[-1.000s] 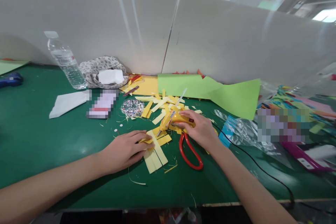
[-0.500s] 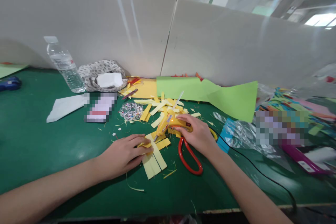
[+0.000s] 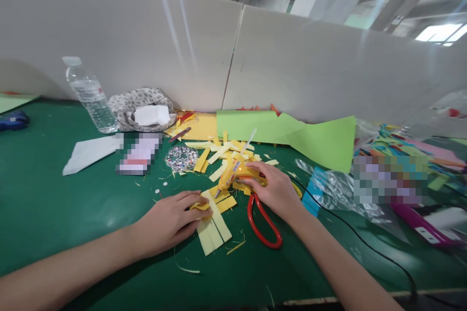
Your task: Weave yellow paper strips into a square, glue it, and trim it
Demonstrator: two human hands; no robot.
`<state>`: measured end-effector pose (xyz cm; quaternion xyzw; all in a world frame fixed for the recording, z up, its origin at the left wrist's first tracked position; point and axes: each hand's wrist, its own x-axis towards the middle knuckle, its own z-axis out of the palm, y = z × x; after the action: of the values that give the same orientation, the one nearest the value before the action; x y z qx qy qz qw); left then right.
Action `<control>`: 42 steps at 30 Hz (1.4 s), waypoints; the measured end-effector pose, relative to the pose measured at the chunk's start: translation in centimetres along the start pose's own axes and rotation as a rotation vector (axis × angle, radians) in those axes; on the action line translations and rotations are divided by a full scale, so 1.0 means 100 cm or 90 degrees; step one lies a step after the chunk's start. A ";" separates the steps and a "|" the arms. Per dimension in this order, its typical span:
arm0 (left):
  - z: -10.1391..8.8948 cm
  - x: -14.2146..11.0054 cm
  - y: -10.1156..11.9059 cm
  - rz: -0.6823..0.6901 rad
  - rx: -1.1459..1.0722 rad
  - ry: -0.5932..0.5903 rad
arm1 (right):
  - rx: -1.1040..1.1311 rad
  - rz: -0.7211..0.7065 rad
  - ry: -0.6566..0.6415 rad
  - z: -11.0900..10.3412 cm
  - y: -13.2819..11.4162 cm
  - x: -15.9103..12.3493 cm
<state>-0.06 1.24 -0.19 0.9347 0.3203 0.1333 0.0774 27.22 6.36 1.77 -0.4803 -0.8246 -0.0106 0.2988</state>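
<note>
My right hand (image 3: 272, 184) is wrapped round a yellow hot glue gun (image 3: 233, 171), with a clear glue stick poking from its rear. The metal nozzle points down and left, close to the pale yellow strips (image 3: 215, 226) lying side by side on the table. My left hand (image 3: 175, 221) rests at their left edge, its fingers closed on a folded yellow strip (image 3: 200, 205). What lies under those fingers is partly hidden. Beside my right wrist are scissors with a red handle (image 3: 264, 226), their blades out of sight beneath the hand and glue gun.
Loose yellow strips (image 3: 219, 151) are heaped behind the glue gun, near a round clear case of googly eyes (image 3: 181, 159). Green sheet (image 3: 255, 126) leans at the back. A water bottle (image 3: 91, 97) stands left. The black cord (image 3: 359, 233) crosses the right side, past plastic wrap (image 3: 339, 187).
The whole view has shifted slightly, so things sit a little lower in the picture. Both hands keep nearly the same hold and place, and the nozzle remains near the pale strips.
</note>
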 end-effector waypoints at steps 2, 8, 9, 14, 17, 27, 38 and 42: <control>0.000 0.000 0.000 -0.004 0.001 -0.003 | 0.000 -0.003 -0.004 0.000 0.000 0.000; 0.000 -0.001 0.002 -0.009 -0.007 -0.004 | 0.000 -0.008 0.017 0.003 0.001 -0.002; 0.000 -0.001 0.002 -0.017 -0.008 -0.002 | 0.009 -0.003 0.019 0.003 0.001 -0.001; -0.002 -0.001 0.005 -0.051 -0.008 -0.007 | 0.104 0.068 -0.002 0.000 0.002 0.002; -0.001 0.000 0.004 -0.024 -0.004 -0.010 | 0.092 0.112 0.033 0.000 0.006 0.003; 0.001 0.000 0.002 0.035 0.059 -0.027 | 0.040 0.223 0.085 0.005 0.022 0.002; 0.002 0.000 0.002 0.044 0.065 -0.006 | -0.047 0.039 0.082 0.004 -0.007 0.000; 0.003 0.000 0.001 0.039 0.065 -0.016 | -0.037 -0.103 0.070 -0.002 -0.036 -0.001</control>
<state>0.16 1.15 -0.46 0.9484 0.2967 0.1074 0.0299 24.48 4.28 2.82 -0.4192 -0.8424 -0.0853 0.3278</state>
